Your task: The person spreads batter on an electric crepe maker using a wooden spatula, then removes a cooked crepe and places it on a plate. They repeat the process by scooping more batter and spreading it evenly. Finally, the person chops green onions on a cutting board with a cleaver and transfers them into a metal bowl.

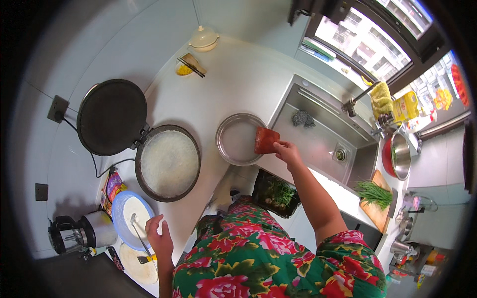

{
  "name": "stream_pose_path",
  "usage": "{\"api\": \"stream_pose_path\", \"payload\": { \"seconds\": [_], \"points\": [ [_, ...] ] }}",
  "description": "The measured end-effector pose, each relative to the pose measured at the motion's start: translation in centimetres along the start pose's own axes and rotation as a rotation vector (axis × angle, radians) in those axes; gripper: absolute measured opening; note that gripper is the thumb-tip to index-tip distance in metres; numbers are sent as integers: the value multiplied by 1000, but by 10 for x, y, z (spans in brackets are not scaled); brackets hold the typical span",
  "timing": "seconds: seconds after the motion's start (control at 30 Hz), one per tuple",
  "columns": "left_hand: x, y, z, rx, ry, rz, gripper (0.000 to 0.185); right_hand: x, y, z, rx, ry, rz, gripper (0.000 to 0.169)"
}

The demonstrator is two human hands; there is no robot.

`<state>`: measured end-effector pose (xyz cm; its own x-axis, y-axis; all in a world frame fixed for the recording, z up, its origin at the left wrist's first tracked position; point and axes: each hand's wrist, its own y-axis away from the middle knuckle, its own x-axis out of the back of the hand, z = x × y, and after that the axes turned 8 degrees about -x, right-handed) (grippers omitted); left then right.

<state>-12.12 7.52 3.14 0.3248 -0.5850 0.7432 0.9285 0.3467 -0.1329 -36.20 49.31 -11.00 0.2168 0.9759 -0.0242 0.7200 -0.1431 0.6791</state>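
My right hand (287, 152) grips a red-brown flat scraper (266, 140) over the right side of a round metal basin (223, 153). The basin seems to hold liquid. Over the counter, my left hand (160, 232) is empty, its fingers apart, just right of a blue bowl (118, 208) of white batter. A long-handled ladle (138, 231) leans in that bowl. Farther ahead stands an electric griddle (197, 165) with its dark lid (112, 117) raised. A thin pale layer of batter (169, 164) covers its round plate.
A sink (313, 149) with a steel scouring pad (302, 118) is at right. Beyond it, green onions (374, 194) lie on a cutting board (380, 219). A blender (84, 232), a yellow-handled brush (147, 258) and a round board (136, 266) sit at left. Greens fill a black container (261, 199) below.
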Motion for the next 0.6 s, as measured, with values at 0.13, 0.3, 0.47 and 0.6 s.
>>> {"api": "stream_pose_path", "payload": {
  "seconds": [0.13,0.3,0.47,0.6],
  "points": [
    [4,8,-4,-115,-44,-19,21,26,4,-2,237,134,282,29],
    [9,24,2,-225,34,-10,21,70,64,-24,758,567,421,34],
    [-15,56,0,-319,95,-101,24,107,128,-4,831,725,526,37],
    [-51,105,-23,-247,253,-221,22,123,175,38,568,517,623,14]
  ]
}}
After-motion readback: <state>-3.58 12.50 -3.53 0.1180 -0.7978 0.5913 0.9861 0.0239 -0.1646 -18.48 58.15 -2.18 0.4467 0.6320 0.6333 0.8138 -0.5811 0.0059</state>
